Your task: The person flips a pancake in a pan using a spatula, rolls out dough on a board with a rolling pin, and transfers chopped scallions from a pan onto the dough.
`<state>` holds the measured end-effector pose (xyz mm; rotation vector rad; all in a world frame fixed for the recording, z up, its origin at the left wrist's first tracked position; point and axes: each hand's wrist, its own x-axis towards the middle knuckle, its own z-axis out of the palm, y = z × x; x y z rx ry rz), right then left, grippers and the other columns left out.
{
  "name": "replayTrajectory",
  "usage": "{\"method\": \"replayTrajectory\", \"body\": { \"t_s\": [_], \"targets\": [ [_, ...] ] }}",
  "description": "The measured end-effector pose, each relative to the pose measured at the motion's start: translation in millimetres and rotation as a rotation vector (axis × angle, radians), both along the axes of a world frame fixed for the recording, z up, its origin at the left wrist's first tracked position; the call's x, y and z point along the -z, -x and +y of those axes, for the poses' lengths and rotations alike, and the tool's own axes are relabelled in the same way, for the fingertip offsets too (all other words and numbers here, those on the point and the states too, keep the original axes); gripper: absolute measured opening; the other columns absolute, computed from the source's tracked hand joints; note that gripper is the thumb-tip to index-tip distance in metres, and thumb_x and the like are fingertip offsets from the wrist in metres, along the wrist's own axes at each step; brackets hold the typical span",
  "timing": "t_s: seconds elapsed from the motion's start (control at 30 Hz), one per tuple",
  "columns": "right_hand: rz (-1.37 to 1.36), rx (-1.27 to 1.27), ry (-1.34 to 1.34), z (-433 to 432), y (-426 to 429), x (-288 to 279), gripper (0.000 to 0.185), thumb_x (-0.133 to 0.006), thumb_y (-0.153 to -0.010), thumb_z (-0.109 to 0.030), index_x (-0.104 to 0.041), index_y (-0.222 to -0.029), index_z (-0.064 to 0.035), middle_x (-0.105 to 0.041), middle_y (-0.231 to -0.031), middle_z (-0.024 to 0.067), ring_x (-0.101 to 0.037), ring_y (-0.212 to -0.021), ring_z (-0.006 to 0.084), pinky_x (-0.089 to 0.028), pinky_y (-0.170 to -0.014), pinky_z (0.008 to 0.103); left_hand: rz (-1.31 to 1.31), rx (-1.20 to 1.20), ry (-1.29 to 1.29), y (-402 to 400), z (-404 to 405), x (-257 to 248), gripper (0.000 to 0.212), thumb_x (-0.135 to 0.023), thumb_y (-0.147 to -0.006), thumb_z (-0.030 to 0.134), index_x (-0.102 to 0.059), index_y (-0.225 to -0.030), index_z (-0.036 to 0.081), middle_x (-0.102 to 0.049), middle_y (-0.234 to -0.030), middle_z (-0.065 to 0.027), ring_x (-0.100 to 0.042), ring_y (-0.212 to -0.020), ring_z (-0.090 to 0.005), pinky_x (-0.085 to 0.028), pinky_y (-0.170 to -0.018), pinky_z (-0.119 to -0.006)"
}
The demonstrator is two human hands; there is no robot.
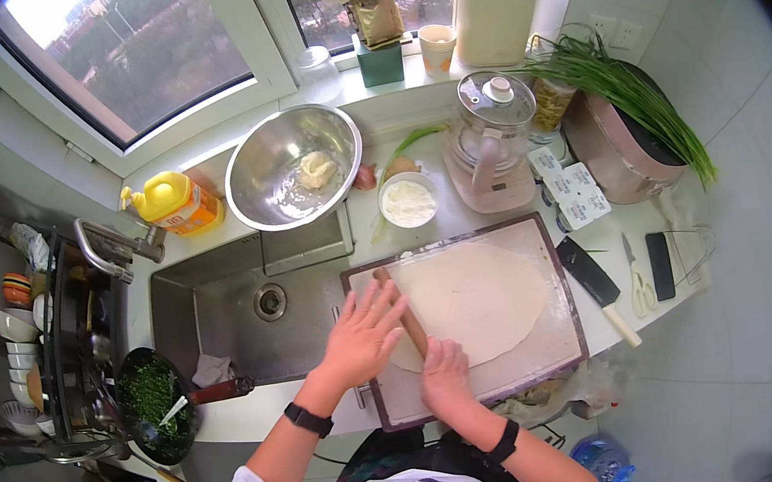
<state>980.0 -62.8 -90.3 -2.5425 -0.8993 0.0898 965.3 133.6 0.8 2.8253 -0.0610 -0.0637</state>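
Note:
A broad, thin sheet of dough (475, 295) lies on a floured cutting board (523, 373) with a dark rim. Across the dough's left part slants a wooden rolling pin (414, 329). My right hand (445, 373) is curled on the pin's near end, hiding that end. My left hand (363, 333) is flat with its fingers apart. Its fingertips overlap the pin's upper half; how firmly they touch cannot be told. Beyond the board stands a bowl of flour (408, 201). A steel mixing bowl (294, 167) behind the sink holds a lump of dough (317, 170).
Right of the board lie a cleaver (589, 272), scissors (640, 288) and a black phone (661, 267). A sink (228, 278) is at the left, with a pan of chopped greens (156, 399) beside it. A glass-jar appliance (494, 166) and green stalks (619, 86) stand behind.

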Motion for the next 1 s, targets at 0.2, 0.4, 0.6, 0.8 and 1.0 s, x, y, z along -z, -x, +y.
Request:
{"method": "replayTrajectory", "body": {
  "t_s": [0.2, 0.4, 0.6, 0.8, 1.0],
  "targets": [
    [-0.062, 0.160, 0.084, -59.0, -32.1, 6.0, 0.044, -0.055, -0.090, -0.010, -0.042, -0.130, 0.0014, -0.051, -0.114, 0.0184, -0.052, -0.106, 0.0375, -0.044, -0.089, 0.0503, -0.157, 0.253, 0.087, -73.8, -74.5, 69.7, 0.056, -0.045, -0.105, 0.038, -0.038, -0.156, 0.016, -0.023, -0.167, -0.0122, -0.020, -0.155, -0.0327, -0.017, -0.123, -0.056],
    [-0.046, 0.192, 0.174, -89.1, -71.5, 4.7, 0.044, -0.056, -0.085, -0.005, -0.043, -0.126, 0.0073, -0.050, -0.111, 0.0224, -0.051, -0.103, 0.0398, -0.042, -0.086, 0.0496, -0.009, 0.298, 0.084, -159.6, -134.9, 61.9, 0.060, -0.042, -0.105, 0.041, -0.031, -0.159, 0.017, -0.018, -0.168, -0.0135, -0.014, -0.156, -0.0339, -0.013, -0.123, -0.058],
    [-0.015, 0.153, 0.109, -95.1, -75.8, -5.4, 0.036, -0.056, -0.087, -0.008, -0.047, -0.121, 0.0007, -0.053, -0.109, 0.0181, -0.054, -0.104, 0.0365, -0.045, -0.084, 0.0488, 0.065, 0.223, -0.024, -104.2, -86.8, 45.1, 0.061, -0.041, -0.106, 0.041, -0.031, -0.159, 0.013, -0.019, -0.167, -0.0167, -0.015, -0.155, -0.0354, -0.012, -0.123, -0.058],
    [-0.098, 0.294, 0.167, -127.0, -113.5, 0.8, 0.040, -0.060, -0.085, -0.007, -0.046, -0.122, 0.0001, -0.053, -0.111, 0.0179, -0.054, -0.105, 0.0362, -0.044, -0.086, 0.0477, -0.121, 0.316, 0.023, -188.5, -145.2, 68.3, 0.060, -0.040, -0.106, 0.040, -0.032, -0.158, 0.012, -0.023, -0.166, -0.0167, -0.018, -0.154, -0.0355, -0.013, -0.123, -0.058],
    [-0.080, 0.290, 0.301, -141.6, -133.8, 0.6, 0.034, -0.065, -0.088, -0.015, -0.047, -0.114, -0.0018, -0.052, -0.106, 0.0174, -0.053, -0.103, 0.0366, -0.043, -0.088, 0.0488, -0.081, 0.288, 0.117, -229.0, -163.6, 50.6, 0.058, -0.039, -0.106, 0.040, -0.034, -0.157, 0.011, -0.025, -0.166, -0.0160, -0.018, -0.155, -0.0351, -0.013, -0.123, -0.058]
  ]
}}
